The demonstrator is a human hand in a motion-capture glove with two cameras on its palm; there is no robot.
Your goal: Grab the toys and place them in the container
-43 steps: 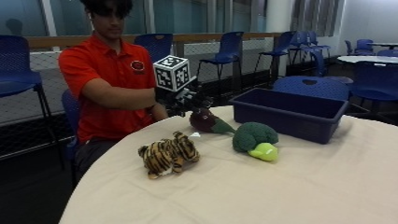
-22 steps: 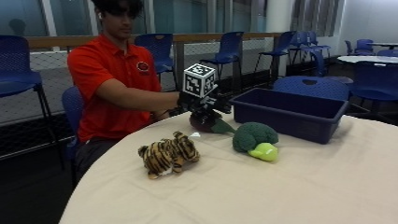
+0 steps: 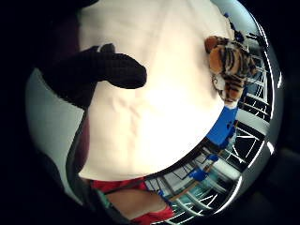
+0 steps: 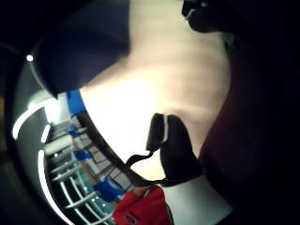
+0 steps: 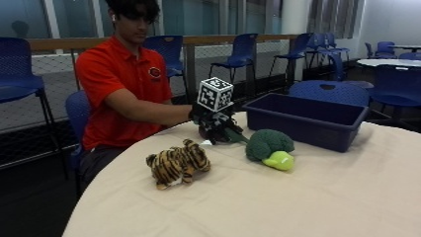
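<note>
A: Since the picture half a second before, where has the right hand (image 5: 214, 126) gone?
B: It came lower, onto the dark red toy (image 5: 220, 134) on the surface (image 5: 276, 197) beside the blue container (image 5: 308, 120).
A: Do the hands' fingers close on it?
B: I cannot tell; the toy is mostly hidden.
A: And the other toys?
B: The tiger (image 5: 176, 163) and the green toy (image 5: 270, 148) lie unmoved, apart from the hand.
</note>
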